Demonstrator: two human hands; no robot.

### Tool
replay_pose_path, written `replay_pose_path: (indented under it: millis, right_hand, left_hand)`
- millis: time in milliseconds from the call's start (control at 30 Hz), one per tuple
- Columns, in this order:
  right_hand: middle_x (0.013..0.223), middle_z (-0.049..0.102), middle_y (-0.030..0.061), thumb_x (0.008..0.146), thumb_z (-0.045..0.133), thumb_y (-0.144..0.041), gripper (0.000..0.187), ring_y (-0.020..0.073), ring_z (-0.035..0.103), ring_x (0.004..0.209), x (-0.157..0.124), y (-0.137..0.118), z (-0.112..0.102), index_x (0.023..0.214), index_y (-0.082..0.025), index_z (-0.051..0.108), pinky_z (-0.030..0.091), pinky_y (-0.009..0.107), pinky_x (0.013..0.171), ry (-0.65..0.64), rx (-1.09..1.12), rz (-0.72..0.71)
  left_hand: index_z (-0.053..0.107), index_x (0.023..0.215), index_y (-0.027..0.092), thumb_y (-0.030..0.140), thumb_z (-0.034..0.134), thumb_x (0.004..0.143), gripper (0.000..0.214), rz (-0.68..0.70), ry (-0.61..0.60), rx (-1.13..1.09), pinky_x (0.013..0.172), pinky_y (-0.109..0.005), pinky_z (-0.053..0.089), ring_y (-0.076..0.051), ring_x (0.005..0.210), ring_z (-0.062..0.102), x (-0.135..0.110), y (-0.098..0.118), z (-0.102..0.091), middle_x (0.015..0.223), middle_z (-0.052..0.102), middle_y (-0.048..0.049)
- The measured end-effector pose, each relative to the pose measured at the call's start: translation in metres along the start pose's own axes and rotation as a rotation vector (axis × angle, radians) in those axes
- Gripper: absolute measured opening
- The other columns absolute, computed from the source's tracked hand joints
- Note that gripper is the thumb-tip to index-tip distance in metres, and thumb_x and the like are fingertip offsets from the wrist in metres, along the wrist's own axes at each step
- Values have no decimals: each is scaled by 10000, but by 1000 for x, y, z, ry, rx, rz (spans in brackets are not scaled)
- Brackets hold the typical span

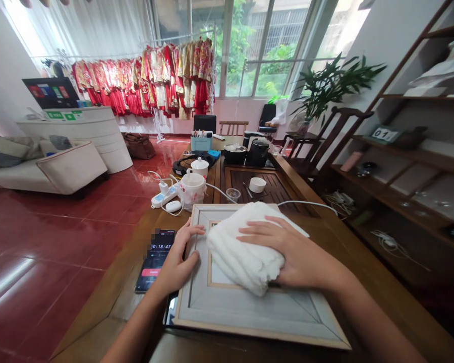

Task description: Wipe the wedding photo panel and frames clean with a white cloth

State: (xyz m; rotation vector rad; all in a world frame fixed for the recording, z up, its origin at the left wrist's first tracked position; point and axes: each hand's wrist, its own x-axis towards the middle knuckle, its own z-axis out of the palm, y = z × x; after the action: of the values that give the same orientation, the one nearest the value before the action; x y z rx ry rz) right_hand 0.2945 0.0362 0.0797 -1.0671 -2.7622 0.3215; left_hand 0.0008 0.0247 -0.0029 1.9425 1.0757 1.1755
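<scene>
A picture frame (257,311) with a wide grey border and pale wooden edges lies flat on the wooden table in front of me. My left hand (180,258) grips its left edge, thumb and fingertips over the border. A folded white cloth (245,252) rests on the middle of the frame and covers most of the picture inside. On top of the cloth is my right hand (287,252), fingers pressed over it and thumb hidden. Under the frame's lower left corner a dark, shiny flat thing (170,310) sticks out.
Left of the frame lies a phone (157,259) showing a timer. Beyond it are a power strip (166,195) with cables, a white lidded cup (199,167) and a small white bowl (257,185) on a tea tray (283,194). Shelves (401,151) stand at right.
</scene>
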Motion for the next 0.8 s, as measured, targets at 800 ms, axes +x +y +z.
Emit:
replay_pose_path:
  millis: [800]
  right_hand:
    - [1417, 528, -57, 707, 651, -309, 664, 252, 423, 1350, 4, -18, 2, 1346, -405, 499, 144, 514, 1155, -145, 114, -153]
  left_hand:
    - [564, 1159, 250, 140, 515, 819, 360, -40, 18, -40, 1162, -532, 180, -289, 1432, 250, -1, -5, 3, 1342, 569, -54]
